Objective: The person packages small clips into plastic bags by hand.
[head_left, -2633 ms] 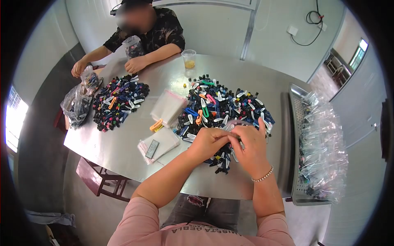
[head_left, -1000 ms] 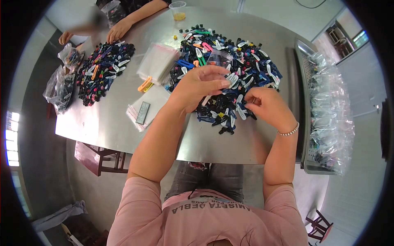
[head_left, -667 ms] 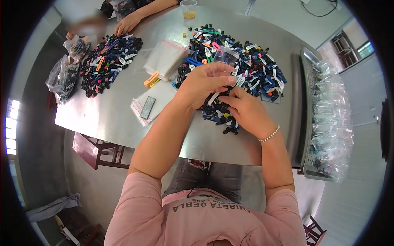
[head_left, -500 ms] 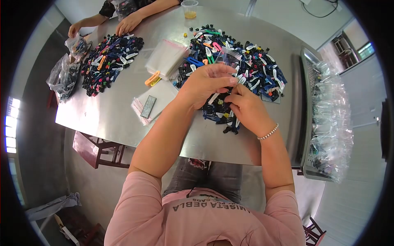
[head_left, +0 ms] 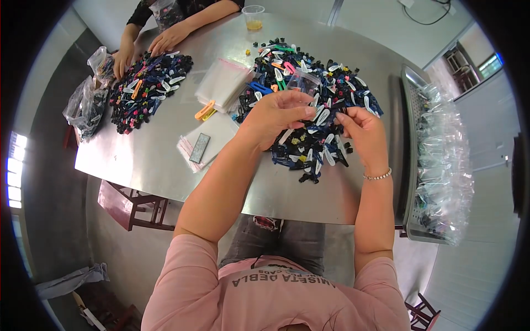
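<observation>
Steel surface [head_left: 165,165] is heaped with hair clips [head_left: 331,94], tray of filled bags [head_left: 441,160] beside (plenty left): our left hand [head_left: 273,118] pinches a small bag [head_left: 302,81], right hand [head_left: 361,129] fingers closed on a clip, we think.

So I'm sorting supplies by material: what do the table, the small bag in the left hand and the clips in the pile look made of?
The table looks like brushed steel: grey, with soft, dull reflections. The small bag in the left hand seems thin clear plastic film; the clips behind it show through. The clips look like glossy painted metal or plastic; too small to tell.
</observation>
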Available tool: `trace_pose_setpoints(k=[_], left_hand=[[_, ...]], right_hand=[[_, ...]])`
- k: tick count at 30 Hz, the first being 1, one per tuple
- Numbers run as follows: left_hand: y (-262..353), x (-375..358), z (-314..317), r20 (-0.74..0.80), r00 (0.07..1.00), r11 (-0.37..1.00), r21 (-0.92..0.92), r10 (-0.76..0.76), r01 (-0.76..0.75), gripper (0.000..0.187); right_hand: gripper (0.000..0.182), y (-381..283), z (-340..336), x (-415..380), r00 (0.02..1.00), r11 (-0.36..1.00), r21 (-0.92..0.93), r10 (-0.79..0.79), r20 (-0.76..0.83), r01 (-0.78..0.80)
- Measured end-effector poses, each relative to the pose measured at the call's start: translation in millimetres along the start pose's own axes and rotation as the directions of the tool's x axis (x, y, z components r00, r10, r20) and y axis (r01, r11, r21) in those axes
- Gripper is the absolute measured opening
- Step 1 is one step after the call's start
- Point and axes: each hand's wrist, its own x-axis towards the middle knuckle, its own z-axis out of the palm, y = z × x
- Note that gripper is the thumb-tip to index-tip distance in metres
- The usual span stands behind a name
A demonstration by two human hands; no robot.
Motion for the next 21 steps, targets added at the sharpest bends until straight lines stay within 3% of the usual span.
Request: trace_pose_setpoints(k=[7,9,10,12,13,15,16,18,21], left_hand=[[0,-2,4,0.028,0.999,0.999,0.035,-0.033,0.032,0.040],[-1,-3,6,0.033,0.998,0.998,0.050,-0.046,0.045,0.041],[-2,-4,8,0.063,0.996,0.996,0.063,-0.060,0.056,0.041],[-3,-6,11,0.091,0.993,0.995,0.075,-0.075,0.068,0.041],[-2,-8,13,0.129,0.988,0.993,0.089,-0.089,0.077,0.041],[-4,-8,15,0.220,0.971,0.995,0.060,-0.092,0.080,0.043],[-5,-8,15,0.221,0.970,0.994,0.059,-0.098,0.087,0.043],[-7,-9,17,0.256,0.964,0.997,0.047,-0.075,0.065,0.041],[-7,-8,18,0.224,0.969,0.994,0.046,-0.105,0.098,0.041]], right_hand=[[0.010,6,-1,3,0.992,0.998,0.034,-0.049,-0.115,0.053],[0.013,2,5,0,0.952,0.971,-0.074,-0.236,-0.193,0.226],[0.013,0,9,-4,0.952,0.971,-0.074,-0.237,-0.191,0.227],[0.016,-6,15,-12,0.854,0.871,-0.196,-0.484,-0.193,0.450],[0.016,-9,15,-13,0.855,0.872,-0.194,-0.482,-0.192,0.449],[0.022,-15,14,-16,0.755,0.705,-0.377,-0.656,-0.025,0.600],[0.022,-17,14,-17,0.759,0.710,-0.376,-0.651,-0.027,0.595],[0.028,-18,16,-19,0.870,0.843,-0.271,-0.492,-0.038,0.465],[0.027,-15,7,-15,0.888,0.892,-0.208,-0.435,-0.149,0.402]])
